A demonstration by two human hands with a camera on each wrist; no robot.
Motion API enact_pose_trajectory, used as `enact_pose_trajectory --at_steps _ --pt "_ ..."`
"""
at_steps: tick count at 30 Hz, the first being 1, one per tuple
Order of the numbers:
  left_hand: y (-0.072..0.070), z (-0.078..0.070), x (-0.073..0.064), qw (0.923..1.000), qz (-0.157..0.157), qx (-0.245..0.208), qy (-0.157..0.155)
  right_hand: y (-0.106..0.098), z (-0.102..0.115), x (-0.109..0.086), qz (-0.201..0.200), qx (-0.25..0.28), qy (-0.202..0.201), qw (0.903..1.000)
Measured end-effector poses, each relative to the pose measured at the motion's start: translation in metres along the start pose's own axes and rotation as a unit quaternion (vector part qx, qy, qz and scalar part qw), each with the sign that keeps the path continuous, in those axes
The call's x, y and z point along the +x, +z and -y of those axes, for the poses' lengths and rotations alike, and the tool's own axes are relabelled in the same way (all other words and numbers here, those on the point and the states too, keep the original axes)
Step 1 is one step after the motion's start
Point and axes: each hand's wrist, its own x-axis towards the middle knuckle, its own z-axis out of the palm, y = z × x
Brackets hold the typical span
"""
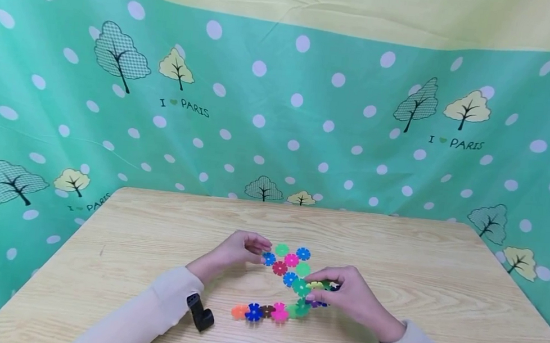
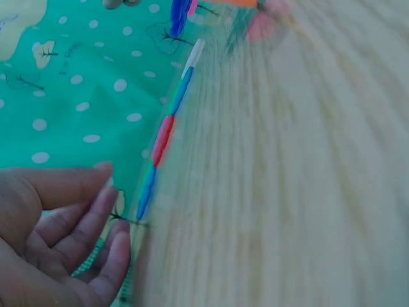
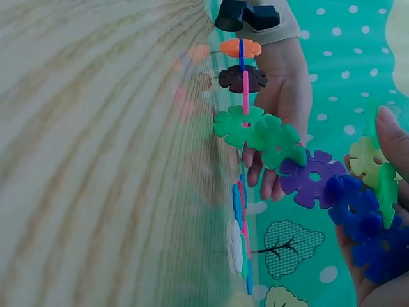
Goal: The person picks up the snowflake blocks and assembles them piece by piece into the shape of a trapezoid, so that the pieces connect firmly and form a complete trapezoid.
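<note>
Above the table [image 1: 147,219], the hands [image 1: 234,249] [image 1: 352,299] differ: left loose, right gripping multicoloured notched discs [image 3: 297,183]

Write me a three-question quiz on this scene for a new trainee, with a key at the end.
1. Which hand holds the chain of joined discs?
2. Which disc forms the end of the chain nearest the left sleeve?
A. green
B. orange
C. purple
3. Fill in: along the chain, the ____ disc sits between the dark blue disc and the pink disc.

Key:
1. The right hand.
2. B, the orange disc.
3. Brown.
</note>
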Motion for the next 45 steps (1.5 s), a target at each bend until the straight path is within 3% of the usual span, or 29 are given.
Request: enact_pose_trajectory --at_steps 8,16,26,32,38,45 --pt "0.001 0.007 0.006 0.9994 -0.009 0.017 -0.029 0.002 -0.001 0.0 0.002 -0.001 -0.012 0.9999" --pt "0.003 0.009 0.007 0.9966 0.003 0.082 -0.005 0.002 -0.002 0.0 0.003 0.003 -0.014 0.9999" --pt "0.006 0.007 0.005 0.992 0.002 0.125 0.016 0.005 -0.002 0.001 0.008 0.002 -0.026 0.9996" --pt "0.008 0.0 0.0 0.9874 0.005 0.158 0.009 0.003 -0.003 0.001 0.005 0.009 -0.032 0.9994" --pt "0.006 0.002 -0.003 0.9902 -0.011 0.139 0.015 0.002 -0.002 0.0 0.005 0.01 -0.024 0.9997" --pt "0.002 0.005 -0.01 0.9945 -0.009 0.102 0.017 0.002 -0.002 -0.001 0.004 0.013 -0.025 0.9996"
